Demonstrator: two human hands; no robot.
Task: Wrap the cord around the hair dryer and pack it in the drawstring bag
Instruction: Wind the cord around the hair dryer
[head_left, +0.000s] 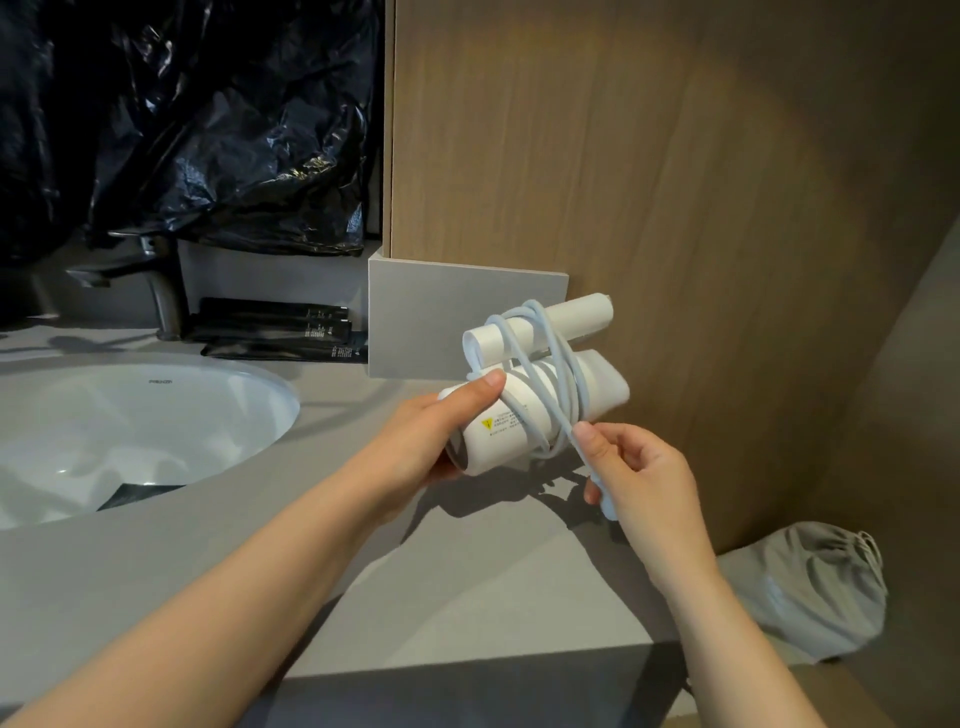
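Two bare forearms come in from six and seven o'clock over the grey countertop. The right hand pinches the white cord between thumb and forefinger just short of its free end. That end runs down through the palm, and I cannot tell whether it is the plug. At nine o'clock from it, the left hand is curled round the rear of the hair dryer, thumb pressed on the cord where it crosses the barrel. The dryer is held in the air above the counter, near the middle of the view, with its handle folded alongside the barrel.

Wrapping looks nearly done. Several loops lie round barrel and handle together, and only a short tail is left to wind or tuck in. Packing has not begun: the drawstring bag lies at four o'clock from the dryer, well apart, its mouth gathered.

There are one dryer, one cord, one bag and two hands. Further off at nine o'clock is one white basin with one dark packet in it. At ten o'clock stand one tap and about four black sachets, and black plastic sheeting hangs at eleven.
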